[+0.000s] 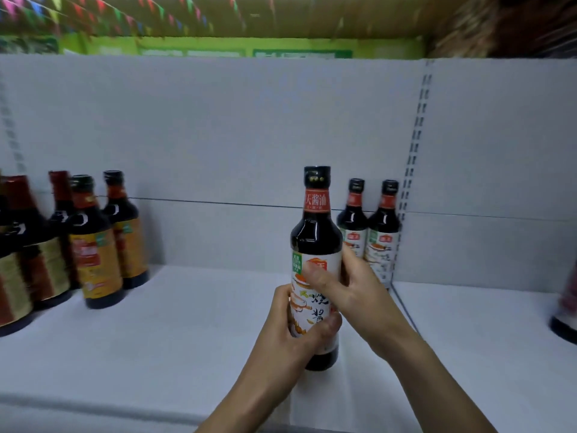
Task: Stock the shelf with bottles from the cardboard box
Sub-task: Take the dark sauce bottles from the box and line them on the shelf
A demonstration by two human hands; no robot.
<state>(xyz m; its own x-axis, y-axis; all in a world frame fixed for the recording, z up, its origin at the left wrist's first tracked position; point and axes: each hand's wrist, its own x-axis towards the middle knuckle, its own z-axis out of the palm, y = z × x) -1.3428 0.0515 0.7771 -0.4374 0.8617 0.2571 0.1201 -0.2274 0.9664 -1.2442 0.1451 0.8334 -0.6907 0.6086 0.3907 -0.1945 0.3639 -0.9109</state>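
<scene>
Left of the slotted upright, well forward of it, a dark bottle stands upright over the white shelf, held by both hands. Its base is at the shelf surface, but I cannot tell whether it touches or hangs just above. It has a black cap, a red neck band with white characters and a white label with orange artwork and black brushwork.

The left hand grips the lower body, fingers wrapped round the side away from the upright and the thumb lying across the bottom of the label. The right hand grips higher up, from the side nearer the upright, thumb pressed over the label's upper part and fingers curled behind the glass.

Just beside the upright, against the grey back panel, a pair of matching bottles stands side by side and close together; the right hand hides part of the one farther from the upright.

Far to the left of the upright stand orange-label bottles, and beyond them, farther still, larger red-and-gold bottles, blurred. Right of the upright, at the picture's edge, a blurred bottle shows only in part.

Above the upright's top hang strings of coloured flags
</scene>
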